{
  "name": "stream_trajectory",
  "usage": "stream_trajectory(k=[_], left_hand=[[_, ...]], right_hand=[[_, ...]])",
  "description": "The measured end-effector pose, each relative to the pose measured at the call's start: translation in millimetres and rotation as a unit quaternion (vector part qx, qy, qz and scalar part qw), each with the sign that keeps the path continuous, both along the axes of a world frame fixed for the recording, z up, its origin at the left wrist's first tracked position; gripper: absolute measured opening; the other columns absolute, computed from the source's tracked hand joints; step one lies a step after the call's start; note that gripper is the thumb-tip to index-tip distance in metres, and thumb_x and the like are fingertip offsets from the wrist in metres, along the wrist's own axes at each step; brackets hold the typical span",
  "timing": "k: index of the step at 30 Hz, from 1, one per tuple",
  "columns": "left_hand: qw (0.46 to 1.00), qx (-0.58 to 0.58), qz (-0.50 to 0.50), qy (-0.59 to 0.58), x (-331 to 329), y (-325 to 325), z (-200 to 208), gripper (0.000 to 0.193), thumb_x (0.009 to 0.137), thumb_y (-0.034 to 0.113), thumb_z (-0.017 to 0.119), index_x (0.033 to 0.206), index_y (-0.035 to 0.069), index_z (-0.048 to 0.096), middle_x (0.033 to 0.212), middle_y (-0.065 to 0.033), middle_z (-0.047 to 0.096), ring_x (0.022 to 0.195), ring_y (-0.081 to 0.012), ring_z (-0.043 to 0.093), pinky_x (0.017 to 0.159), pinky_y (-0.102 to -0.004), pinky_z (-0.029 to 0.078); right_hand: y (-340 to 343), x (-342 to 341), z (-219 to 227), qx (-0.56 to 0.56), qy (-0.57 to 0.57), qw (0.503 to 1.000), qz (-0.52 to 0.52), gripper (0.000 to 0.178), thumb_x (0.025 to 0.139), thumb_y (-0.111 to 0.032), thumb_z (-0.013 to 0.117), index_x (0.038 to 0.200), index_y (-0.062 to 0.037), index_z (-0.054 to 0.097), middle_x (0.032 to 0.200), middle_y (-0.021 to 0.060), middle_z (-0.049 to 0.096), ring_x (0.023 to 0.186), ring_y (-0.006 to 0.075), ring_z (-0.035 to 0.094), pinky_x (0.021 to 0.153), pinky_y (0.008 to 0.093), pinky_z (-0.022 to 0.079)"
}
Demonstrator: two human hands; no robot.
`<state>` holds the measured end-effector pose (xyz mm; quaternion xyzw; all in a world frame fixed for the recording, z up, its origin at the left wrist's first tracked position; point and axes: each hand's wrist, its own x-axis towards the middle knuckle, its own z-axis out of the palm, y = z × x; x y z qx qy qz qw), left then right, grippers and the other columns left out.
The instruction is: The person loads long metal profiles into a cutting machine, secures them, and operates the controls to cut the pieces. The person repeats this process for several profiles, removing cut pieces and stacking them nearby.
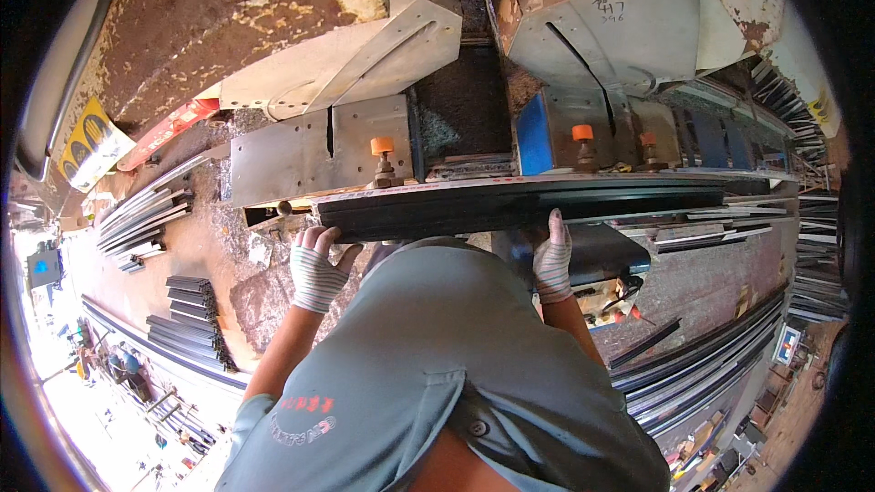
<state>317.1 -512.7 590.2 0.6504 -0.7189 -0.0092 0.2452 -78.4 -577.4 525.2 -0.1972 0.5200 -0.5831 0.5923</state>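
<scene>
Long black metal profile [437, 211], clamped in striped-gloved left hand [317, 269] and right hand [552, 260], orange-capped metal bolts [381, 144] just behind, handwritten black marks [608, 7] on grey steel plate [638, 50].

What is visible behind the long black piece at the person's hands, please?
Behind the long black piece, three orange-topped fittings and slotted metal plates show. Anything low against its far side is covered.

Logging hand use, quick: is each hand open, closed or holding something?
Left hand: fingers curled at the left end of the black bar; grip unclear.
Right hand: thumb at the bar's near edge, fingers hidden; grip unclear.
</scene>
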Motion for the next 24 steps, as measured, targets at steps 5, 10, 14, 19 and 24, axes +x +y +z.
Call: stream_trajectory(k=[5,10,14,19,24], left_hand=[[1.0,0.001,0.0,0.011,2.8,11.0,2.9,0.055,0.075,0.023,0.084,0.123,0.006,0.061,0.108,-0.0154,0.064,0.097,-0.0369,0.061,0.085,-0.0478,0.05],[1.0,-0.008,-0.016,0.02,16.9,23.6,2.2,0.066,0.078,0.022,0.083,0.137,0.007,0.055,0.122,-0.0172,0.061,0.109,-0.0368,0.06,0.093,-0.0472,0.049],[0.999,-0.019,-0.01,0.039,33.7,42.2,1.5,0.068,0.079,0.021,0.082,0.14,0.007,0.054,0.126,-0.0178,0.059,0.112,-0.0376,0.06,0.098,-0.0473,0.049],[0.994,0.004,0.015,0.109,66.3,86.1,-14.0,0.046,0.081,0.018,0.081,0.12,0.004,0.061,0.114,-0.0154,0.062,0.089,-0.0316,0.063,0.077,-0.0408,0.054],[0.961,0.194,0.134,0.144,116.0,144.7,-95.3,0.021,0.089,0.025,0.075,0.085,0.005,0.068,0.072,-0.0127,0.064,0.062,-0.0259,0.059,0.063,-0.0376,0.051]], right_hand=[[12.3,4.6,5.8,-0.011,-0.031,0.999,0.02,0.049,0.096,-0.043,0.067,0.12,-0.0001,0.064,0.117,0.0083,0.062,0.108,0.018,0.058,0.099,0.038,0.048],[29.9,16.1,3.4,-0.037,-0.099,0.994,-0.022,0.026,0.093,-0.03,0.074,0.105,-0.0101,0.06,0.104,0.0028,0.063,0.097,0.0167,0.062,0.09,0.0379,0.052],[58.9,21.6,-17.2,-0.019,-0.07,0.997,-0.017,0.021,0.094,-0.029,0.073,0.104,-0.0127,0.064,0.099,-0.001,0.064,0.091,0.0144,0.062,0.083,0.0332,0.053],[116.4,22.2,-51.3,0.082,0.05,0.995,-0.019,0.028,0.097,-0.029,0.068,0.116,-0.0083,0.063,0.103,0.0079,0.071,0.089,0.0217,0.072,0.076,0.0346,0.057],[187.3,9.7,-63.0,0.053,0.199,0.979,-0.001,0.027,0.097,-0.024,0.068,0.112,-0.0024,0.067,0.101,0.0038,0.07,0.093,0.0137,0.065,0.081,0.0297,0.054]])
